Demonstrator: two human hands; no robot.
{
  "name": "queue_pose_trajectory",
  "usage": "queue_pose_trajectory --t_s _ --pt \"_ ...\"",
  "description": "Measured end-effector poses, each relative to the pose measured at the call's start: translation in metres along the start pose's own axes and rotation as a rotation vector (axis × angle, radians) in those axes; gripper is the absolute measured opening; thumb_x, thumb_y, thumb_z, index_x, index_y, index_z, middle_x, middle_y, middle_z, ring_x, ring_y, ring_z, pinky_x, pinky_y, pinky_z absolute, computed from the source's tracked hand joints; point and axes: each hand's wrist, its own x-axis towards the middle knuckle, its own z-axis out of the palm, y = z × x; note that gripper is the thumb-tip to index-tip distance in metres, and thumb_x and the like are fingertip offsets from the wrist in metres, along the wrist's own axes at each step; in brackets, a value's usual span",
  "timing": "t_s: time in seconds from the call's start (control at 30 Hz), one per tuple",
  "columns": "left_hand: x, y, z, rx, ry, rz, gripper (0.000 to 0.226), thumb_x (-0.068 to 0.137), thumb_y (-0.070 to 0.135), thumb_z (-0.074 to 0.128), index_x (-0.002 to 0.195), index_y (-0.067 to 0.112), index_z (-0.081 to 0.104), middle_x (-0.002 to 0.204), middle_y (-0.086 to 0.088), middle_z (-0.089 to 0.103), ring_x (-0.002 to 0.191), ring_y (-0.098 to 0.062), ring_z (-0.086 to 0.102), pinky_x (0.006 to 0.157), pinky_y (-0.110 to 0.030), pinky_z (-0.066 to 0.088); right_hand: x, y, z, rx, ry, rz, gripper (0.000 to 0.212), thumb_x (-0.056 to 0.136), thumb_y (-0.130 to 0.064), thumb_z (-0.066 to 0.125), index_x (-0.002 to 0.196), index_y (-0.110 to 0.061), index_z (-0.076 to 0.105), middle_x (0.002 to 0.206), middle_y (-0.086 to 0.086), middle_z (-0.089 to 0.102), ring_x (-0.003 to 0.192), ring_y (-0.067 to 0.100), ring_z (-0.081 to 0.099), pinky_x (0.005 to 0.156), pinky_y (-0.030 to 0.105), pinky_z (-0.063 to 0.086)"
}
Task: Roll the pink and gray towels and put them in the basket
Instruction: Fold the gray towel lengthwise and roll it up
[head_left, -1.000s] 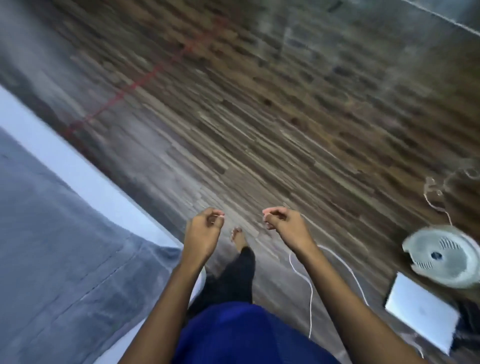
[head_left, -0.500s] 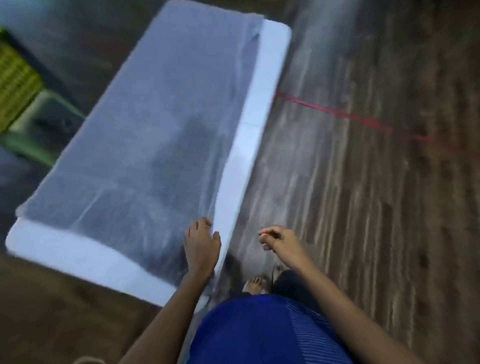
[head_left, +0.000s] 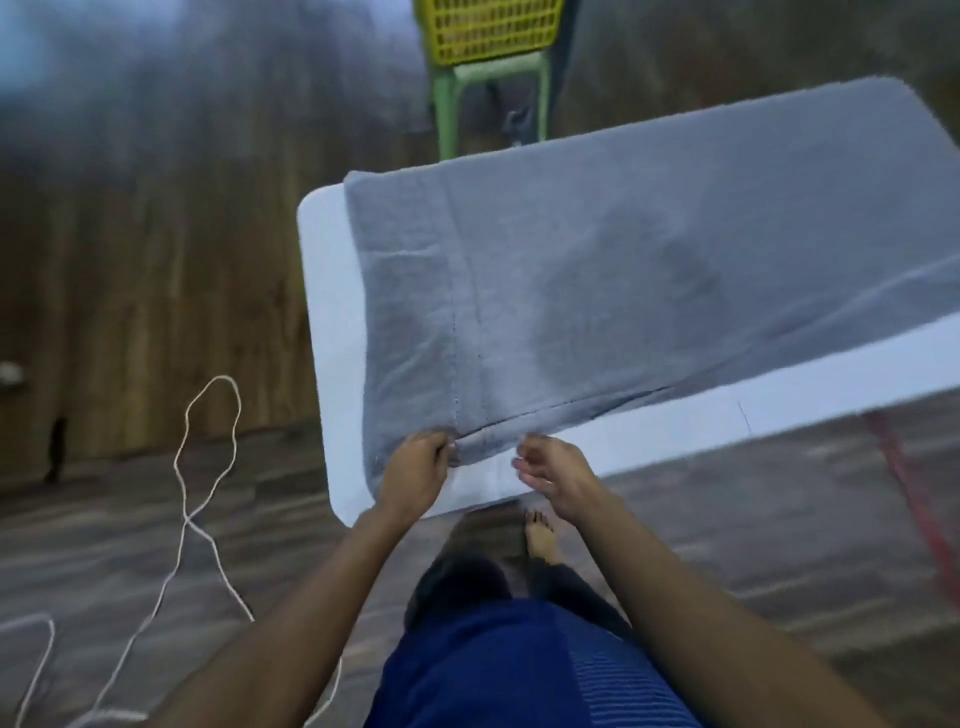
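Head view: gray towel (head_left: 623, 270) spread flat on white bench (head_left: 332, 332), covering most of the top. Bare white strips show along the bench's near edge and left end. The towel's far edge runs to the bench's far edge. Left hand (head_left: 415, 470) at the near-left corner of the bench, fingers curled over the towel's near hem, gripping it. The hem is slightly bunched there. Right hand (head_left: 556, 475) just beside it, over the bare near strip, fingers loosely curled at the hem. Motion blur, so I cannot tell whether it pinches the fabric or only hovers. Yellow basket (head_left: 488, 31) sits on a green stool (head_left: 447, 104) beyond the bench's far edge, well apart from both hands (cut off by the top of the frame). Wood floor (head_left: 130, 260) all round. White cord (head_left: 208, 467) looped on it off the bench's left end, red line (head_left: 914, 499) under the right part. One bare foot (head_left: 540, 535) below the near edge.
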Motion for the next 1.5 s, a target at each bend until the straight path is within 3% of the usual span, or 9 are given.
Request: queue_pose_trajectory --t_s 0.17,0.23,0.37,0.57,0.73,0.97,1.13,1.3,1.5 --pt "0.008 0.011 -0.007 -0.036 -0.006 -0.192 0.028 0.101 0.019 0.046 0.107 0.004 0.069 0.11 -0.016 0.07 0.101 -0.032 0.063 0.085 -0.038 0.048 0.026 -0.017 0.007 0.207 -0.014 0.082 0.006 0.094 -0.008 0.059 0.095 -0.004 0.062 0.093 0.013 0.066 0.095 0.028 0.063 0.099 0.039 0.048" --pt "0.011 0.011 -0.003 -0.025 -0.012 -0.224 0.029 0.102 0.021 0.044 0.11 0.005 0.067 0.112 -0.016 0.069 0.102 -0.033 0.062 0.084 -0.038 0.048 0.034 -0.009 0.006 0.014 0.092 0.013 0.011 0.092 -0.007 0.059 0.101 -0.002 0.063 0.095 0.014 0.068 0.093 0.029 0.066 0.092 0.038 0.053" --pt "0.007 0.012 0.007 0.075 0.03 -0.163 0.022 0.1 0.021 0.046 0.101 0.009 0.065 0.102 -0.014 0.07 0.091 -0.035 0.063 0.071 -0.037 0.046 0.034 0.02 -0.011 -0.915 0.182 -0.629 0.015 0.088 -0.005 0.059 0.098 -0.01 0.068 0.103 0.008 0.066 0.096 0.022 0.063 0.091 0.034 0.05" --pt "-0.002 0.01 0.016 0.141 0.126 -0.043 0.016 0.094 0.014 0.054 0.106 0.01 0.065 0.104 -0.01 0.068 0.092 -0.03 0.062 0.075 -0.037 0.049 0.04 0.024 -0.021 -1.459 -0.184 -1.259 0.033 0.082 0.004 0.063 0.114 -0.004 0.066 0.119 0.011 0.063 0.111 0.029 0.058 0.097 0.038 0.047" --pt "-0.022 0.011 0.026 0.261 0.16 0.084 0.023 0.088 0.012 0.061 0.11 0.009 0.056 0.112 -0.013 0.057 0.09 -0.033 0.061 0.066 -0.043 0.053 0.053 0.014 -0.012 -1.591 -0.197 -1.352 0.031 0.08 -0.002 0.064 0.111 -0.006 0.067 0.117 0.01 0.063 0.107 0.031 0.057 0.092 0.039 0.05" --pt "-0.032 -0.007 0.045 0.451 0.232 0.183 0.022 0.088 0.019 0.056 0.106 0.012 0.067 0.125 -0.011 0.058 0.119 -0.031 0.046 0.103 -0.048 0.038 0.054 0.014 -0.002 -1.66 -0.118 -1.345 0.019 0.079 -0.017 0.07 0.098 -0.016 0.068 0.106 0.006 0.062 0.096 0.033 0.056 0.08 0.044 0.05" --pt "-0.038 0.01 0.034 0.363 0.356 0.155 0.012 0.091 0.02 0.06 0.096 0.015 0.071 0.103 -0.002 0.064 0.098 -0.026 0.054 0.086 -0.039 0.035 0.039 0.026 -0.002 -1.607 -0.045 -1.263 0.03 0.078 -0.025 0.073 0.107 -0.019 0.067 0.108 0.003 0.062 0.1 0.029 0.054 0.082 0.041 0.046" --pt "-0.064 0.018 0.031 0.226 0.308 0.216 0.008 0.092 0.011 0.063 0.098 0.01 0.069 0.088 -0.004 0.065 0.082 -0.023 0.059 0.075 -0.032 0.037 0.031 0.035 -0.02 -1.513 0.04 -1.209 0.013 0.086 -0.025 0.066 0.098 -0.021 0.068 0.094 -0.002 0.067 0.093 0.025 0.058 0.081 0.037 0.041" --pt "-0.087 -0.007 0.034 0.22 0.219 0.194 0.008 0.09 0.013 0.063 0.099 0.014 0.064 0.094 -0.003 0.059 0.088 -0.026 0.058 0.076 -0.04 0.046 0.021 0.041 -0.074 -1.436 0.025 -1.176 0.012 0.086 -0.018 0.068 0.097 -0.018 0.073 0.092 0.0 0.07 0.087 0.025 0.065 0.079 0.037 0.05"
